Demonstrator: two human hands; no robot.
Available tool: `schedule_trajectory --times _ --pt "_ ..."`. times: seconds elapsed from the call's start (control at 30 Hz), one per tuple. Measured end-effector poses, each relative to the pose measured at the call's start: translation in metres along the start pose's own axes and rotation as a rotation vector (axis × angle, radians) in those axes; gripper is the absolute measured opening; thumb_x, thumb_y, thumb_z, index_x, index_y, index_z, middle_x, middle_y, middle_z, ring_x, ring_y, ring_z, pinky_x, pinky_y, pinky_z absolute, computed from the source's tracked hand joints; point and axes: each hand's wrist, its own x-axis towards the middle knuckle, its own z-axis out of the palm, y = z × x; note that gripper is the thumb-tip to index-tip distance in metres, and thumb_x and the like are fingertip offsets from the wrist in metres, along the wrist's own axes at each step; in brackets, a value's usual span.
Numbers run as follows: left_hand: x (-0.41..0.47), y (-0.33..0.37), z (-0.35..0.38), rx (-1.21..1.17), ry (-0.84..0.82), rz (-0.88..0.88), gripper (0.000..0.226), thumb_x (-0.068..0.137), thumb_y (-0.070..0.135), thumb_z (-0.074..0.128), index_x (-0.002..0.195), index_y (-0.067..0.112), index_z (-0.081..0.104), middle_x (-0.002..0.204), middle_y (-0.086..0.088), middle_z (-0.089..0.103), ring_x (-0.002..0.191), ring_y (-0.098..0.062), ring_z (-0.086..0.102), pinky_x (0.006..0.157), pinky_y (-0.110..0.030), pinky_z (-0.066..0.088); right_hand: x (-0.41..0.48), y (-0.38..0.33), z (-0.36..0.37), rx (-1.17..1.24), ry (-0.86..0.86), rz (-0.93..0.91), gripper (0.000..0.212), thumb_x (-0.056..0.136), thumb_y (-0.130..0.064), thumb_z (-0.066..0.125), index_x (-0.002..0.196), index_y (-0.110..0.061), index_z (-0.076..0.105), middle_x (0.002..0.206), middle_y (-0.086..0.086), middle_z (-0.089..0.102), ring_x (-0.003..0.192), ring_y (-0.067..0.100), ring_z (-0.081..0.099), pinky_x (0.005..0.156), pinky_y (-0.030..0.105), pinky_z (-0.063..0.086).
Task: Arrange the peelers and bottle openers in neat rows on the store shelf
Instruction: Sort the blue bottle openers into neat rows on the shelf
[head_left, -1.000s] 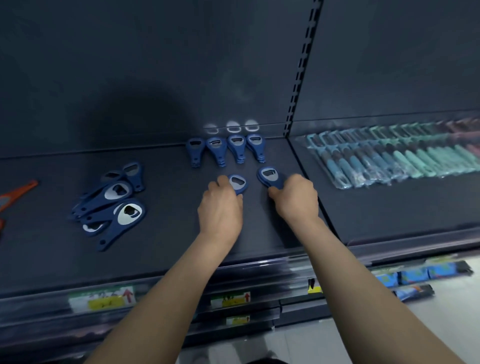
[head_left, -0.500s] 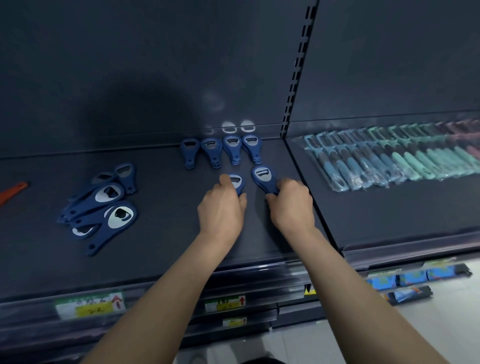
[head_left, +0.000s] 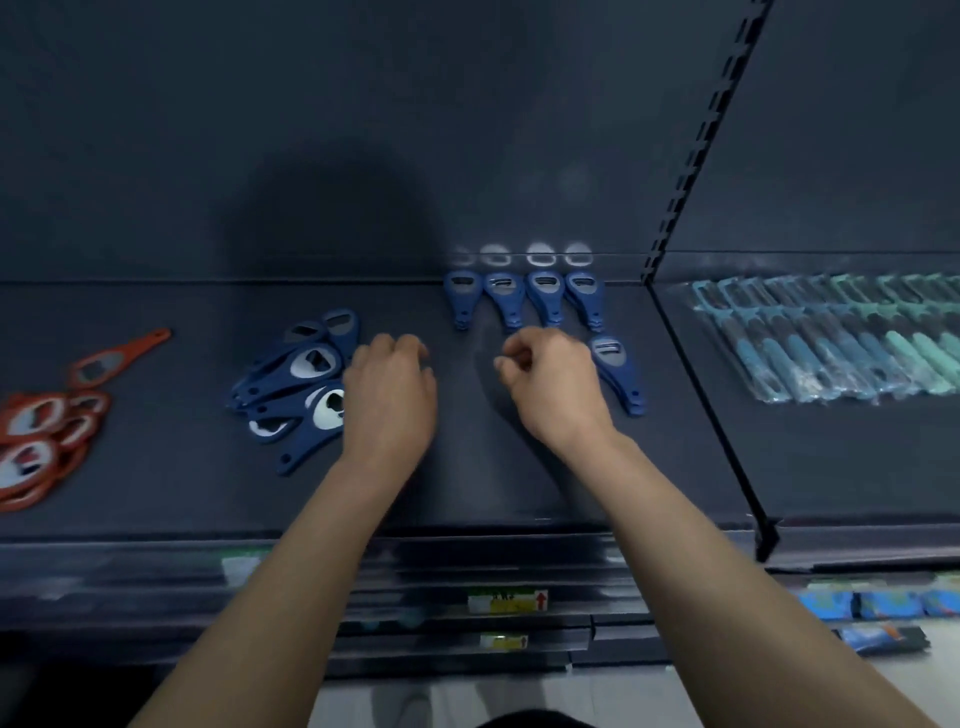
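Both hands palm-down over shelf; fingers curled

Red plastic bottle openers at nine o'clock and teal bagged peelers at three o'clock are cut off by the edges.

A slotted metal upright runs up the dark back panel. Below, two yellow price labels sit one above the other; blue packets lie to their right.
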Motion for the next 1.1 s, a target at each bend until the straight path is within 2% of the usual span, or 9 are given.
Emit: schedule_trajectory --times 0.13,0.23,0.4,0.53,0.73,0.83,0.93,1.0,1.1 --pt "0.0 -0.056 -0.031 0.147 0.021 -0.178 0.027 0.088 0.004 0.048 0.113 0.004 0.059 0.117 -0.019 0.051 0.107 -0.036 0.043 0.086 -0.043 0.032 0.002 -0.046 0.034 0.025 -0.205 -0.106 0.027 0.088 -0.033 0.062 0.107 -0.013 0.063 0.104 0.008 0.064 0.098 0.026 0.059 0.083 0.034 0.049" --pt "-0.001 -0.093 -0.046 0.182 -0.067 -0.26 0.033 0.092 0.015 0.05 0.124 0.005 0.052 0.125 -0.019 0.048 0.114 -0.038 0.043 0.091 -0.046 0.034 -0.004 -0.076 0.058 0.008 -0.372 -0.088 0.047 0.085 -0.047 0.062 0.118 -0.013 0.057 0.114 0.008 0.061 0.106 0.027 0.057 0.087 0.036 0.049" --pt "-0.002 -0.118 -0.058 0.086 -0.09 -0.253 0.035 0.091 0.021 0.056 0.124 0.009 0.053 0.119 -0.018 0.053 0.11 -0.037 0.047 0.086 -0.044 0.039 -0.01 -0.107 0.091 -0.137 -0.413 -0.07 0.06 0.083 -0.06 0.057 0.12 -0.014 0.05 0.116 0.01 0.061 0.107 0.031 0.057 0.079 0.035 0.046" --pt "-0.001 -0.126 -0.065 0.068 -0.083 -0.239 0.026 0.088 0.017 0.058 0.112 0.007 0.056 0.107 -0.018 0.054 0.1 -0.034 0.048 0.073 -0.036 0.036 -0.008 -0.118 0.101 -0.257 -0.373 -0.032 0.047 0.087 -0.041 0.061 0.12 -0.011 0.047 0.12 0.014 0.056 0.11 0.034 0.053 0.074 0.032 0.038" --pt "0.011 -0.127 -0.067 0.013 -0.108 -0.229 0.039 0.079 0.027 0.072 0.107 0.007 0.053 0.11 -0.015 0.052 0.102 -0.033 0.049 0.08 -0.041 0.042 -0.003 -0.113 0.098 -0.294 -0.202 0.018 0.037 0.088 -0.006 0.055 0.122 -0.002 0.043 0.122 0.02 0.048 0.113 0.035 0.046 0.079 0.033 0.039" --pt "0.018 -0.126 -0.064 0.016 -0.131 -0.212 0.036 0.082 0.022 0.068 0.111 0.007 0.052 0.11 -0.014 0.058 0.102 -0.032 0.052 0.079 -0.038 0.041 -0.003 -0.11 0.096 -0.285 -0.189 0.089 0.027 0.088 -0.004 0.052 0.114 0.001 0.05 0.118 0.02 0.053 0.11 0.035 0.049 0.075 0.031 0.038" --pt "0.021 -0.128 -0.063 -0.055 -0.102 -0.242 0.029 0.084 0.015 0.063 0.112 0.009 0.057 0.108 -0.011 0.062 0.102 -0.029 0.054 0.073 -0.031 0.038 -0.001 -0.109 0.092 -0.211 -0.213 0.205 0.008 0.085 -0.007 0.056 0.081 -0.006 0.05 0.101 0.015 0.059 0.095 0.034 0.054 0.067 0.029 0.037" --pt "0.022 -0.13 -0.064 -0.117 -0.082 -0.283 0.027 0.084 0.013 0.063 0.111 0.011 0.06 0.107 -0.01 0.064 0.1 -0.027 0.056 0.07 -0.027 0.035 0.001 -0.107 0.092 -0.122 -0.209 0.268 0.027 0.083 -0.009 0.059 0.065 -0.01 0.038 0.081 0.009 0.054 0.081 0.03 0.052 0.059 0.029 0.038" --pt "0.022 -0.132 -0.066 -0.174 -0.043 -0.315 0.028 0.084 0.013 0.064 0.113 0.01 0.063 0.109 -0.011 0.065 0.101 -0.028 0.058 0.072 -0.026 0.036 0.001 -0.11 0.095 -0.005 -0.192 0.319 0.034 0.081 -0.013 0.063 0.061 -0.011 0.036 0.067 0.002 0.044 0.07 0.026 0.047 0.044 0.025 0.029"
